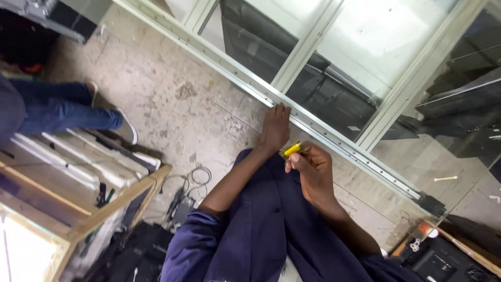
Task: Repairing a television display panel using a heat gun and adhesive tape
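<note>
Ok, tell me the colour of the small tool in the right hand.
Yellow tool, pinched in the right hand; head view.

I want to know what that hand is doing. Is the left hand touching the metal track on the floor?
Touching. The head view shows the left hand stretched out with its fingertips resting right on the edge of the metal track.

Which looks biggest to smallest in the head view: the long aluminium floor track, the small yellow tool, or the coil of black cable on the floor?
1. Long aluminium floor track, stretching across most of the view.
2. Coil of black cable.
3. Small yellow tool, pinched in the right hand; being nearer the camera, it may look larger than it is.
</note>
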